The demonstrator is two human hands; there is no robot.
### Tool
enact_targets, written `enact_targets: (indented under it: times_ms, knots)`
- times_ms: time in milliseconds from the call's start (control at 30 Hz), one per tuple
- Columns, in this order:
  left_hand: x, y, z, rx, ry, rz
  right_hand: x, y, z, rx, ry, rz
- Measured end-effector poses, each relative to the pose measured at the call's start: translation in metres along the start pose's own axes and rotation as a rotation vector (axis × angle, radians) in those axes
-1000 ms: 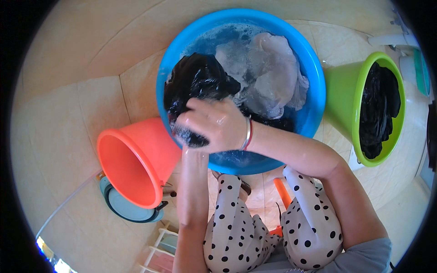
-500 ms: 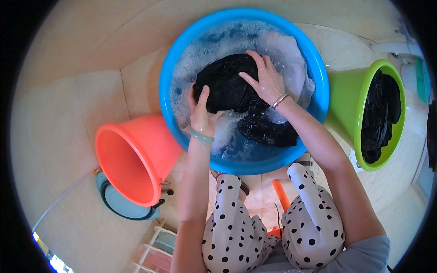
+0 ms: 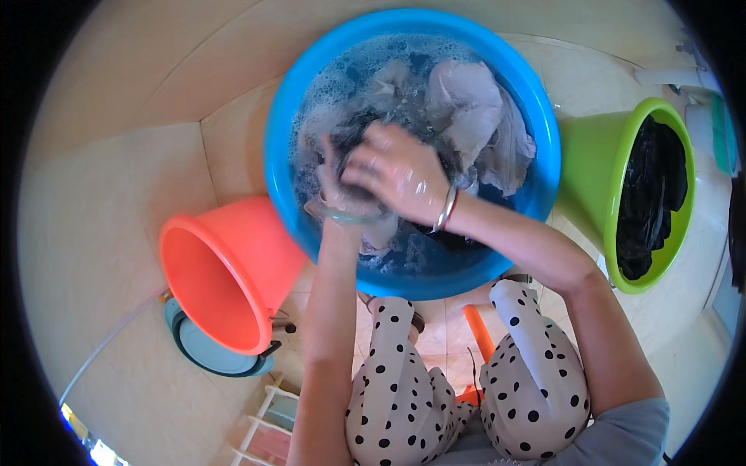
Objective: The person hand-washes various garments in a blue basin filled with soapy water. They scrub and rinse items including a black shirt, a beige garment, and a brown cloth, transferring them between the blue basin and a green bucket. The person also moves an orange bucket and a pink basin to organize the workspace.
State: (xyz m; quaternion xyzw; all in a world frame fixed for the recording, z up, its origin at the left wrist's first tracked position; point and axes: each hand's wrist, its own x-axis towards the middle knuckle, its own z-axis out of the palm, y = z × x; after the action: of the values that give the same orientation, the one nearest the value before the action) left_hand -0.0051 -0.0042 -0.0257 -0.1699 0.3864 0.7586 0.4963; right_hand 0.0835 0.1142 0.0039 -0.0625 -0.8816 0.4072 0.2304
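Both my hands are together over the left half of a blue basin of soapy water. My right hand, a silver bangle at its wrist, reaches across with its fingers bent and smeared by motion. Against it is my left hand, wearing a green bangle, also blurred and partly covered. Under and just beyond the hands, dark cloth shows in the water. Whether the fingers grip it is hidden by the blur. Pale wet cloth floats at the basin's far right, and more pale fabric lies beneath my left wrist.
Left of the basin, a coral-red bucket lies tilted, mouth facing me, above a grey-blue basin. At right a tilted green bucket holds black cloth. A white rack stands at lower left. Walls curve behind.
The black cloth that was bunched above the water between my hands has gone down into it. My right hand moved left and nearer, meeting my left hand. The pale cloth has spread.
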Motion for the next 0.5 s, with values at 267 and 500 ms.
enact_targets:
  times_ms: [267, 500]
  knots:
    - [-0.064, -0.003, 0.003, -0.145, -0.171, 0.030, -0.013, -0.069, -0.026, 0.049, -0.142, -0.388]
    - [-0.049, 0.000, 0.008, -0.173, -0.147, 0.135, 0.016, -0.059, -0.017, 0.150, 0.223, -0.405]
